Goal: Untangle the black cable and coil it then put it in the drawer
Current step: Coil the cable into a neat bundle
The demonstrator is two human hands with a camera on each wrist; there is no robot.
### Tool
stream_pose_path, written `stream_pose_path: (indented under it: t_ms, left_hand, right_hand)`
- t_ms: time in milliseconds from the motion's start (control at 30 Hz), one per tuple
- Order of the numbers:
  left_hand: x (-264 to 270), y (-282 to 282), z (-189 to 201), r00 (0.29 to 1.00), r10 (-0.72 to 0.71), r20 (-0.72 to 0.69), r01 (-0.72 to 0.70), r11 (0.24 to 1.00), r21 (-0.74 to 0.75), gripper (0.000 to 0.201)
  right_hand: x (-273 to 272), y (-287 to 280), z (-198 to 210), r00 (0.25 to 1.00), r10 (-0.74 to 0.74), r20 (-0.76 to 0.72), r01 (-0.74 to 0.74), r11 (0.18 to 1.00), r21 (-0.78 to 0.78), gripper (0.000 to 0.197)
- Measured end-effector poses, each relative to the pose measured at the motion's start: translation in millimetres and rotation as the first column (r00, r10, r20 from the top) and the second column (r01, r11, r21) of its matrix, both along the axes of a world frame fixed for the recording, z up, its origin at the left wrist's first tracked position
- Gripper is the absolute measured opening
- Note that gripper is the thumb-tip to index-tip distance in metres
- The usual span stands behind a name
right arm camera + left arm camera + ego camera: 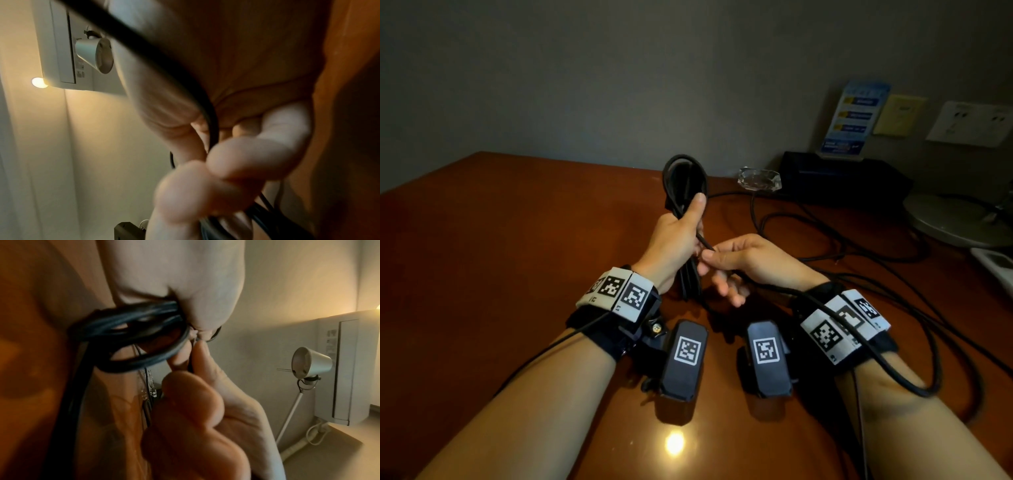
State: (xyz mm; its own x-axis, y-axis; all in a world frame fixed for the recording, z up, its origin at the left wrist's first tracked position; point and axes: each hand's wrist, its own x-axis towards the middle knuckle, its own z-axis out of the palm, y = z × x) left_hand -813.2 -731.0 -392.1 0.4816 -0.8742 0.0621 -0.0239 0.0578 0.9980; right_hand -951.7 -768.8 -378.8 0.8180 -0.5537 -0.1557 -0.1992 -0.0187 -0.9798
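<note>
A black cable [683, 181] is folded into a bundle of long loops held upright over the brown desk [500, 240]. My left hand [678, 236] grips the bundle's middle, thumb up along it; loops stick out above and below the fist. My right hand [726, 260] pinches one strand of the same cable just right of the bundle. From there the strand runs back over my right wrist [842, 322] and loops down to the desk. The left wrist view shows the looped cable [133, 337] pressed in the palm. The right wrist view shows the cable strand [174, 78] crossing the palm.
More black cables [859, 246] sprawl over the desk's right side. A clear glass dish [759, 178], a black box [842, 178] with a blue card [854, 120], and a round lamp base [959, 219] stand at the back right. A wall socket [972, 123] is beyond.
</note>
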Motion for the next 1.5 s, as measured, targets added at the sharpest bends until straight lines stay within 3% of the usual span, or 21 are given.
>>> stream_pose_path:
  t_ms: [100,200,233,333,433,600,667,767,833,900,967,1033,1100,1233,1400,1500]
  left_hand:
    - [3.4,-1.0,1.4,0.987,0.04,-0.157,-0.046,0.998,-0.034,0.049]
    - [4.4,-0.3,6.1,0.852,-0.02,-0.523,-0.071,0.986,-0.153,0.042]
    - [6.0,-0.7,7.2,0.812,-0.019,-0.583,-0.109,0.977,-0.183,0.038]
    - [14.2,-1.0,8.3,0.772,0.011,-0.635,-0.173,0.966,-0.193,0.039]
    - [22.5,-2.8,9.6,0.731,0.058,-0.679,-0.265,0.942,-0.205,0.04]
    - [36.3,-5.2,10.0,0.63,0.356,-0.69,-0.584,0.803,-0.119,0.039]
    - [42.6,-5.0,7.1,0.579,0.443,-0.684,-0.658,0.75,-0.071,0.04]
    - [50.6,-5.0,3.0,0.529,0.528,-0.665,-0.709,0.705,-0.004,0.042]
    - [53.0,-5.0,1.6,0.535,0.571,-0.623,-0.719,0.695,0.019,0.043]
    - [52.8,-5.4,0.4,0.557,0.604,-0.57,-0.721,0.692,0.028,0.043]
    - [50.4,-5.4,0.3,0.593,0.623,-0.51,-0.71,0.704,0.034,0.043]
    - [48.3,-6.6,0.0,0.637,0.624,-0.453,-0.683,0.729,0.043,0.041]
    - [47.8,-8.2,-1.6,0.684,0.614,-0.393,-0.652,0.757,0.048,0.039]
    - [40.9,-10.0,-2.6,0.76,0.586,-0.28,-0.612,0.791,-0.009,0.037]
    - [35.2,-8.8,1.6,0.75,0.612,-0.254,-0.637,0.77,-0.026,0.04]
    - [37.0,-5.8,3.6,0.727,0.625,-0.284,-0.651,0.759,0.001,0.037]
  right_hand:
    - [-2.0,-3.0,-0.6,1.0,-0.018,-0.003,0.018,0.999,0.032,0.02]
    - [-1.6,-3.9,-1.4,0.999,-0.037,0.002,0.037,0.998,0.044,0.019]
    - [-2.0,-4.5,-1.4,0.999,-0.048,0.016,0.047,0.997,0.055,0.02]
    - [-1.9,-7.1,-2.4,0.996,-0.069,0.05,0.066,0.996,0.067,0.023]
    - [-1.0,-7.9,-5.4,0.999,-0.05,-0.012,0.05,0.998,0.026,0.028]
    - [-6.4,-1.8,-3.0,0.964,0.264,0.038,-0.262,0.964,-0.044,0.015]
    - [-8.2,-3.5,-4.7,0.936,0.328,0.127,-0.329,0.944,-0.019,0.025]
    - [-9.2,-7.4,-8.9,0.912,0.33,0.242,-0.334,0.942,-0.026,0.059]
    - [-9.3,-9.8,-9.3,0.922,0.243,0.301,-0.231,0.97,-0.078,0.068]
    - [-7.9,-12.2,-6.5,0.926,0.013,0.377,0.017,0.997,-0.077,0.061]
    - [-8.1,-16.6,-5.4,0.853,-0.265,0.45,0.304,0.953,-0.015,0.054]
    - [-11.3,-22.9,-6.1,0.745,-0.401,0.532,0.443,0.895,0.055,0.046]
    - [-14.8,-23.5,-3.5,0.703,-0.387,0.597,0.437,0.897,0.067,0.028]
    - [-17.8,-14.3,6.2,0.781,-0.201,0.592,0.245,0.97,0.006,0.02]
    - [-17.7,-12.3,4.2,0.903,0.063,0.424,-0.023,0.995,-0.1,0.055]
    - [-17.2,-13.3,-1.4,0.894,0.085,0.441,0.005,0.98,-0.201,0.048]
